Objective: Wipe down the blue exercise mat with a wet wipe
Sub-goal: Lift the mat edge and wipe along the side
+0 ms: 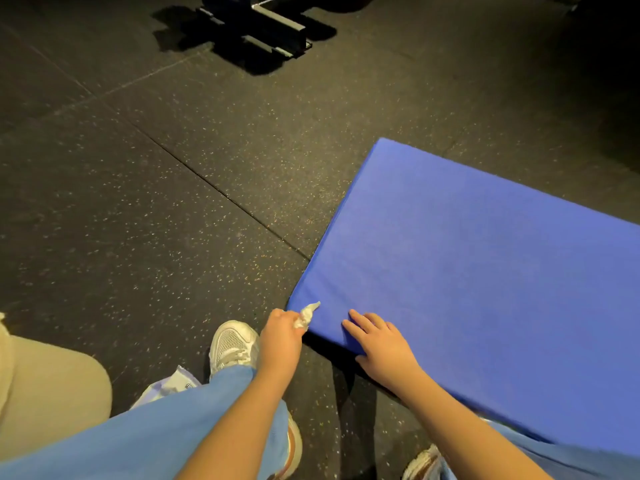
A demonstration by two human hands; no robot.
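The left hand [280, 337] is gripping a crumpled white wet wipe [306, 315], its fingers curling round the wad while a twisted end is sticking out past the knuckles. The tip of the wipe is touching the near left corner of the thick blue padded exercise mat [485, 271], right at its edge.

Just beside it, the right hand [379, 344] is resting palm down on the mat, its fingers lying straight and slightly spread, close to the near edge. It is holding nothing.

The mat is lying flat on the black speckled rubber floor [138, 202], filling the right side of the view and running off the frame at the right. A seam between floor tiles is running diagonally up to the mat's left edge.

Both forearms are reaching forward over light blue trouser legs [156, 431]. A white mesh sneaker [231, 342] is standing on the floor just left of the left hand. A white and pale lilac soft packet [166, 388] is lying on the floor beside the sneaker, partly hidden under the trouser leg.

A rounded beige cloth-covered shape [45, 386] is showing at the left edge; what it is I cannot tell. Far off at the top, a black metal equipment base [256, 27] is standing on the floor, well apart from the mat.
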